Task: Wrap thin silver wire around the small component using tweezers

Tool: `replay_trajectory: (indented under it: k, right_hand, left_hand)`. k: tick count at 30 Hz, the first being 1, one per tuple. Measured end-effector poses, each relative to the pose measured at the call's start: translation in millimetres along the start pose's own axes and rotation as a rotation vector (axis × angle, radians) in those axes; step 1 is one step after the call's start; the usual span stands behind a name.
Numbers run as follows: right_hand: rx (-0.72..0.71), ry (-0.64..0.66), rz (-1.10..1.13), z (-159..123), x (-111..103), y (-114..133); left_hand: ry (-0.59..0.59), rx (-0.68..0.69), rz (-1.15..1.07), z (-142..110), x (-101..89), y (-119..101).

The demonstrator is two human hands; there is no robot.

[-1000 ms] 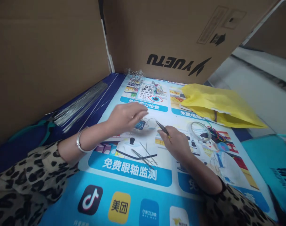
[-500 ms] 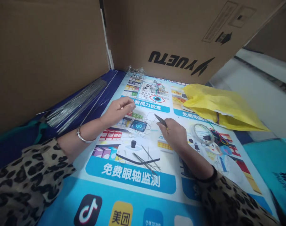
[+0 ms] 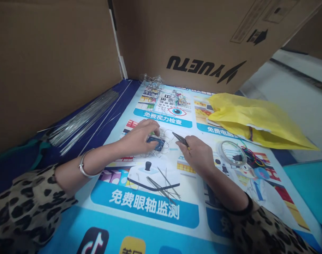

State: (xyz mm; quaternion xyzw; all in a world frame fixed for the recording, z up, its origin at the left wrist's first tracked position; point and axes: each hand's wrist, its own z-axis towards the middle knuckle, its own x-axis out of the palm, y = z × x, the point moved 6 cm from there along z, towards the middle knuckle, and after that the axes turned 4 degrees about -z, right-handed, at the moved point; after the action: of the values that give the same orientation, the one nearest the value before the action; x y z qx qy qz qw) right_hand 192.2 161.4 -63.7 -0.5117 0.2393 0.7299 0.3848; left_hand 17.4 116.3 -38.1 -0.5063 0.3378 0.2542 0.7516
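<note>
My right hand (image 3: 196,153) is wrapped around a pair of needle-nose pliers (image 3: 180,139) with dark jaws. At the pliers' tip is the end of a thin bent wire (image 3: 165,137), whose loops spread left over the printed sheet. My left hand (image 3: 142,137), palm down, reaches over the left side of these loops. Its thumb and curved fingers are apart, with a gap between them; whether a fingertip touches the wire is hard to tell. Several short straight wires (image 3: 163,185) lie loose on the sheet below the hands.
Long straight wires (image 3: 84,121) are bundled at left. Tangled wire pieces (image 3: 178,98) lie farther back. At right are a clear ring-shaped roll (image 3: 233,153), coloured cords (image 3: 256,157) and a yellow bag (image 3: 261,116). Cardboard walls (image 3: 203,35) stand behind and left.
My left hand first drew back left from the wire loops, then came down over them with thumb and fingers parted. My right hand keeps the pliers at the wire; the view shifted slightly.
</note>
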Motion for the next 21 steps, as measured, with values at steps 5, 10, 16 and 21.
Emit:
replay_trajectory:
  k: [5, 10, 16, 21]
  right_hand:
    - [-0.014, 0.001, -0.012, 0, 0, 1]
    - [-0.002, 0.007, -0.028, 0, 0, 2]
    - [0.013, 0.043, -0.027, 0, 0, 3]
    - [0.011, 0.051, -0.034, 0, 0, 3]
  left_hand:
    - [-0.049, -0.053, -0.01, 0, -4.0, 2]
    - [-0.079, -0.09, -0.059, 2, -8.4, 2]
    - [-0.088, -0.214, -0.227, 3, -10.3, 7]
    - [-0.074, -0.262, -0.39, 3, -10.1, 15]
